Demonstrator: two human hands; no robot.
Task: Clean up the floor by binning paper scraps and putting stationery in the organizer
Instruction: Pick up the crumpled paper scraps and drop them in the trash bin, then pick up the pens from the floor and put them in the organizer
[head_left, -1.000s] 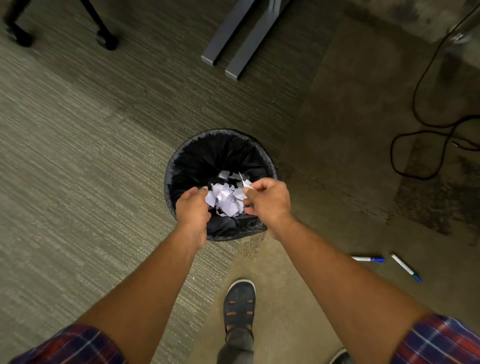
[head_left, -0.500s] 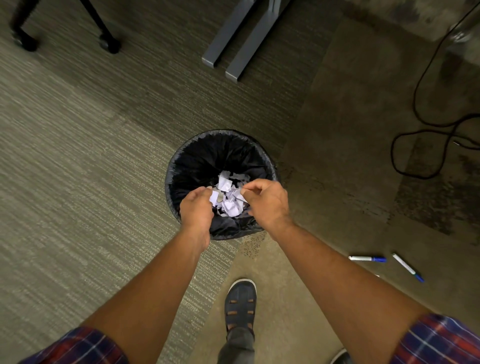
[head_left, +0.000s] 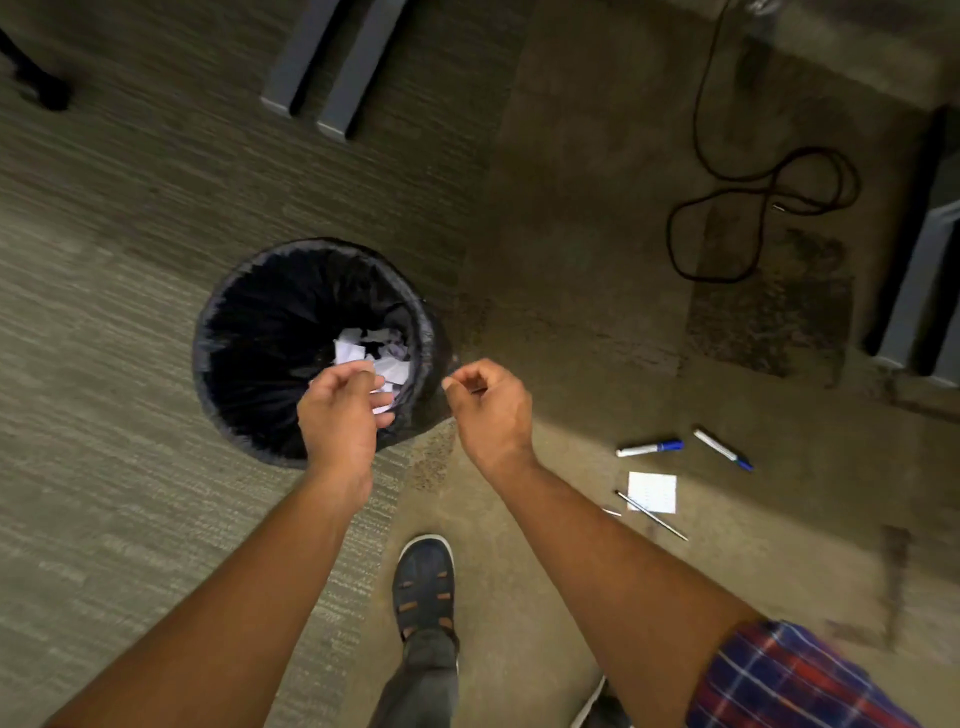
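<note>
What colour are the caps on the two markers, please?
Blue, on both markers; head view.

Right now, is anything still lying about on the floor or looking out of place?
Yes. Right of the bin, two blue-capped markers, a thin pen and a white paper square lie loose on the floor. A black cable sprawls in loops further back. The scraps sit inside the bin.

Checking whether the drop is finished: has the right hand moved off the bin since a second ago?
Yes. The right hand has shifted rightward, from above the bin opening to outside its rim.
</note>
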